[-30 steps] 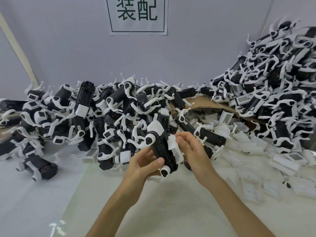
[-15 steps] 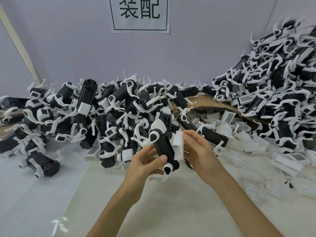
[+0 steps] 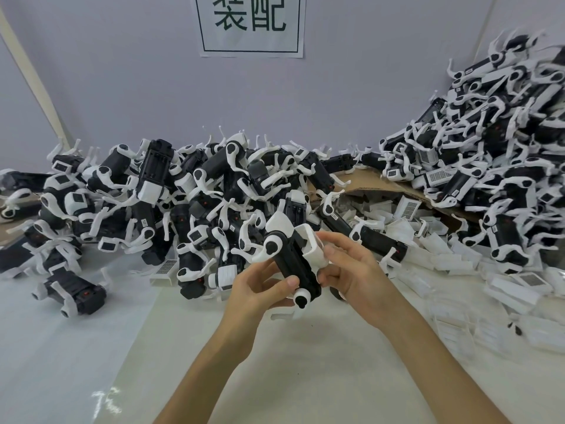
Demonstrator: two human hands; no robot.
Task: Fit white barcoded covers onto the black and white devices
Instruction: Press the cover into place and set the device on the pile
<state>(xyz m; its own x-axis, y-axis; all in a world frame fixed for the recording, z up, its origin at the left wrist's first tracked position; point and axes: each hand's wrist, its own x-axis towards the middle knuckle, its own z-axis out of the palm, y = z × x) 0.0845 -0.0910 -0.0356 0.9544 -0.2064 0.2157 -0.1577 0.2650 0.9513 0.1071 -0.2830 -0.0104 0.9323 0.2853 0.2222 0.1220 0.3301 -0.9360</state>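
left hand: i saw my left hand (image 3: 263, 289) curled round the lower end of the device, thumb laid across its black body.
device: the black and white device (image 3: 295, 264) was tilted, held above the table (image 3: 305, 371) just in front of the middle heap (image 3: 183, 194).
right hand: my right hand (image 3: 351, 270) pinched the white cover (image 3: 312, 249), fingers bent round it.
cover: it sat against the device's right side near the upper end; i could not tell whether it was seated.
spares: loose covers (image 3: 443, 249) lay right of my hands, below the right heap (image 3: 504, 133).
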